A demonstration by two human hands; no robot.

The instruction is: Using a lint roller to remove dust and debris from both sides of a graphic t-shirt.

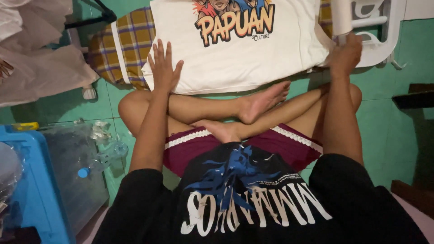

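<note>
- Down at the lower left of the frame sits a blue plastic bin, with a crumpled clear plastic bottle with a blue cap lying beside it on the green floor.
- Up in the upper left corner lies a heap of pale clear plastic bags.
- Just right of that, a yellow-and-purple checked cloth is spread on the floor, and a folded white T-shirt with a colourful cartoon print lies on top of it, filling the upper middle of the frame.
- The left hand is spread wide open, fingers splayed and palm down, pressing flat on the lower left corner of the white T-shirt; it grips nothing.
- Below the shirt, in the middle of the frame, the person's bare legs are crossed, with maroon shorts trimmed in white and a black printed shirt at the bottom edge.
- The right hand, at the upper right, is closed around the lower end of a white cylindrical object that stands upright just past the T-shirt's right edge; what kind of object it is cannot be told.
- Behind that hand stands a white plastic frame, touching the floor.
- The two hands are well apart, one at each side of the T-shirt.
</note>
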